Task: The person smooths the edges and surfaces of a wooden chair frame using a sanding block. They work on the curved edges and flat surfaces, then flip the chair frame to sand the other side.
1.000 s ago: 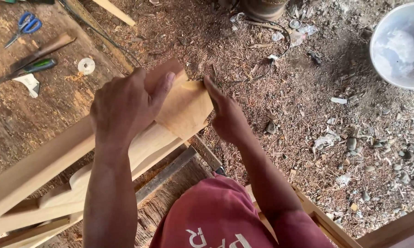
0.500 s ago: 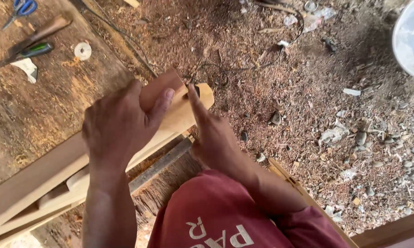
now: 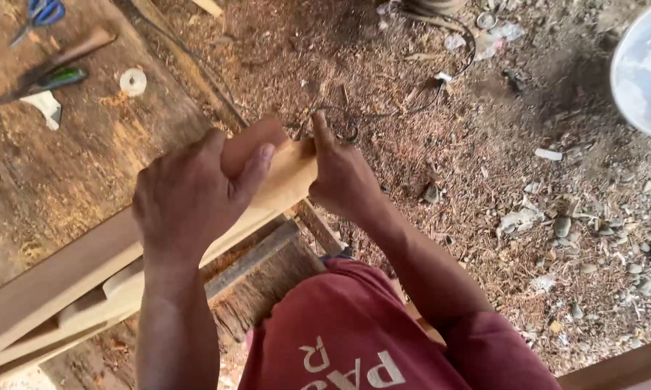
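My left hand [image 3: 190,196] wraps over the end of a long pale wooden frame piece [image 3: 65,278] that lies on the workbench and sticks out past its edge. A tan sheet of sandpaper [image 3: 291,172] is folded over the wood's end. My right hand [image 3: 342,173] grips that end from the right, fingers pressed on the sandpaper. The left thumb rests on the paper's top face. The very tip of the wood is hidden under the paper and both hands.
On the worn wooden workbench [image 3: 58,166] lie blue-handled scissors [image 3: 40,14], a green-handled tool [image 3: 47,81], a wooden-handled tool [image 3: 80,49] and a small white ring [image 3: 132,81]. Sawdust, a cable [image 3: 427,79] and stones cover the ground; a pale round basin [image 3: 647,72] stands at right.
The hands and sandpaper shifted slightly along the wood's end, and my right hand moved from beside the paper to gripping it. The camera view drifted, bringing the basin further into sight.
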